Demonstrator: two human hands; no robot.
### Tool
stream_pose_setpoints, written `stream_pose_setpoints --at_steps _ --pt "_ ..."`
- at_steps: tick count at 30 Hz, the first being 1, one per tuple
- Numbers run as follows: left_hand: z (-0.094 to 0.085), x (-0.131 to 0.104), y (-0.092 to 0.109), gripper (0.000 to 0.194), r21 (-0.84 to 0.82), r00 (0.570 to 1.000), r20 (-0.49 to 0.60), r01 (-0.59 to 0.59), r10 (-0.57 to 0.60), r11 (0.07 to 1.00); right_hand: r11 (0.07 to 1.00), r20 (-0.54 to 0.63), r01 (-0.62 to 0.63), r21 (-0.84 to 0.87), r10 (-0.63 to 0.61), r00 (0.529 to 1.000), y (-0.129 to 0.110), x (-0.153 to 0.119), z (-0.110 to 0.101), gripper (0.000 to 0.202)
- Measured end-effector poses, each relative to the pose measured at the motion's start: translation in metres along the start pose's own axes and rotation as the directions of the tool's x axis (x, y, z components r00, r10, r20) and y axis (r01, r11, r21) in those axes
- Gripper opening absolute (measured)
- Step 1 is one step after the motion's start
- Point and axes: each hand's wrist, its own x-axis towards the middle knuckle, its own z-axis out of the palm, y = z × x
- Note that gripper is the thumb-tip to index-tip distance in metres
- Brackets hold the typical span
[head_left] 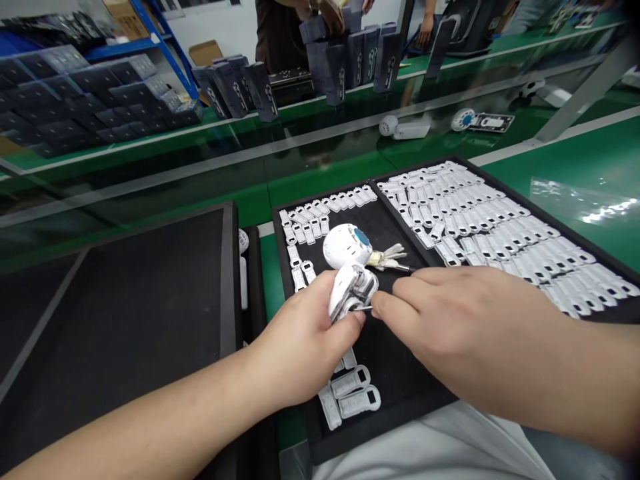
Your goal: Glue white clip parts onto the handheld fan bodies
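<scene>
My left hand [313, 337] is wrapped round the white body of a handheld fan [345, 288], whose inner parts show at the open end. The fan's round white head [345, 245], with a blue centre, appears just beyond that hand; whether it is joined to the body I cannot tell. My right hand [450, 320] is closed, with its fingertips at the opening. A thin metal tool [367, 308] pokes from the right fingers into the housing; its kind is mostly hidden. Beside the fan head is a bundle of pale strips [387, 257], and a dark rod [403, 268] shows above my right fingers.
Beneath my hands lies a black tray [400, 380] with small white oval-ended parts [357, 393] along its left side and many rows [475, 220] on the right. Another black tray [125, 300] stands left. Boxes [330, 70], fans [404, 128] and co-workers' hands [331, 15] are beyond.
</scene>
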Motion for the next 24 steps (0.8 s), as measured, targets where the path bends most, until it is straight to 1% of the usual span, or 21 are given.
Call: stream_pose_setpoints --at_steps 4,7,12,16,20,24 --pt "0.001 -0.002 0.002 0.014 0.018 1.000 0.022 0.006 -0.006 1.000 0.999 0.025 0.018 0.032 -0.019 0.999 0.002 -0.003 -0.002 0.018" --pt "0.000 -0.002 0.004 0.013 0.023 1.000 0.025 0.003 -0.003 1.000 1.000 0.027 0.011 0.023 -0.012 1.000 0.001 -0.004 -0.005 0.020" --pt "0.002 -0.003 0.007 0.014 0.057 1.000 0.003 -0.003 0.003 0.998 1.000 0.041 0.014 0.003 -0.014 0.999 -0.003 -0.004 -0.007 0.015" --pt "0.003 -0.005 0.011 0.011 0.094 1.000 -0.016 0.002 0.000 0.996 1.000 0.047 0.012 -0.014 -0.011 0.999 -0.006 -0.001 -0.008 0.015" --pt "0.004 -0.006 0.016 0.009 0.132 1.000 0.025 0.008 -0.011 0.991 1.000 0.107 0.017 0.009 -0.017 0.994 -0.008 0.002 -0.009 0.017" --pt "0.002 -0.004 0.015 0.008 0.120 0.996 0.085 0.016 -0.027 0.993 0.998 0.197 0.018 0.056 -0.029 0.980 -0.008 0.004 -0.010 0.017"
